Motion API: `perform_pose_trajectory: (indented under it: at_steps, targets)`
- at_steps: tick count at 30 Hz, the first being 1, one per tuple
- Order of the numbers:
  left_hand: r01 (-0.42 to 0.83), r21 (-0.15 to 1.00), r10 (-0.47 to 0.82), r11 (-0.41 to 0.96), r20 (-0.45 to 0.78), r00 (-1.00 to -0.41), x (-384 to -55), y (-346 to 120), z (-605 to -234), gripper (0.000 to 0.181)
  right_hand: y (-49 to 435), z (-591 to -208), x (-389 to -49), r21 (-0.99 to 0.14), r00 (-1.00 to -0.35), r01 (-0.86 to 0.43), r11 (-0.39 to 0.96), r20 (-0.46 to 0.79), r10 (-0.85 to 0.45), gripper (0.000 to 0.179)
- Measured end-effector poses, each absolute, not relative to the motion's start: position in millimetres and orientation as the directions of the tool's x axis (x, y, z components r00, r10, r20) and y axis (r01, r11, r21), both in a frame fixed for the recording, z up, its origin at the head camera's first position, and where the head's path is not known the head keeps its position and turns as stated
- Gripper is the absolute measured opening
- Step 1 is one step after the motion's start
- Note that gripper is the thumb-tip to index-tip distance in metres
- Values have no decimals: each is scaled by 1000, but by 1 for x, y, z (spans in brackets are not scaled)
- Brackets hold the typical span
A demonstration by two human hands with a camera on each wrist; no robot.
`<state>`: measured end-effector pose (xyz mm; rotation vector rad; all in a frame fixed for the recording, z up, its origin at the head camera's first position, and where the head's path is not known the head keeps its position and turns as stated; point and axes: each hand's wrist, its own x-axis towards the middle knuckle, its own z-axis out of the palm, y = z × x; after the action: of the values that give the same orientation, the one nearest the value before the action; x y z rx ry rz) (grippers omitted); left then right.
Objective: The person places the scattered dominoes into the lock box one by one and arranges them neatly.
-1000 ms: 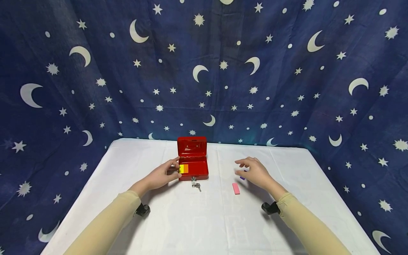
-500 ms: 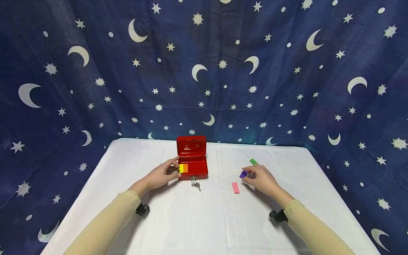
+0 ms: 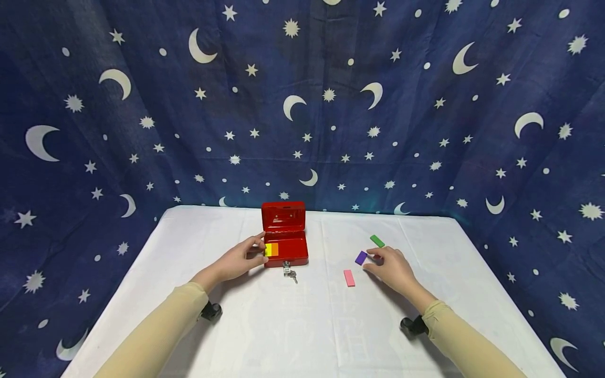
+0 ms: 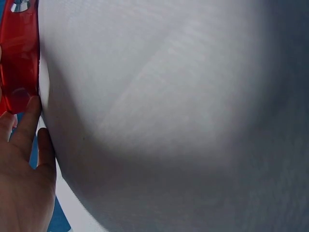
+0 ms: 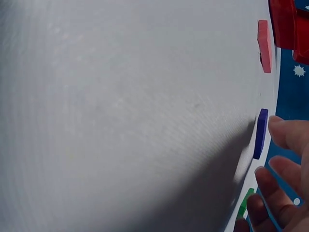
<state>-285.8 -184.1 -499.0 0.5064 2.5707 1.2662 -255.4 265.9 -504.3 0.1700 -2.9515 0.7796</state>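
A red cash box (image 3: 292, 260) stands with its lid up at the back middle of the table. My left hand (image 3: 236, 260) rests against its left side, thumb by the front corner and fingertips along the edge. Yellow (image 3: 268, 249) and orange (image 3: 274, 249) flat blocks lie inside the box at the left. My right hand (image 3: 393, 269) hovers just right of a flat purple block (image 3: 361, 258), thumb and fingers parted and holding nothing. In the right wrist view a small gap shows between the thumb (image 5: 285, 133) and the purple block.
A pink block (image 3: 349, 278) lies nearer me, left of the right hand. The green block (image 3: 377, 241) is just beyond that hand. At the box's front hang a latch (image 3: 286, 269) and keys (image 3: 293, 276). A star-patterned blue cloth (image 3: 331, 178) rises behind the white table (image 3: 283, 325).
My right hand has moved right and towards me, uncovering the green block. Half a second ago its fingers were at a tilted purple block; now they are apart and it lies flat.
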Motion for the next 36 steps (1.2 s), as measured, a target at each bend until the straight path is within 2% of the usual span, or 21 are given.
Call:
perform_pose_trajectory:
  at_steps: [16, 36]
  targets:
    - [190, 803, 397, 564, -62, -916, -286, -183, -499, 32, 255, -508, -255, -522, -996, 12, 853, 73, 58, 56]
    - [203, 803, 405, 560, -51, -913, -287, -185, -500, 31, 252, -511, -257, -533, -994, 42, 845, 63, 89, 52]
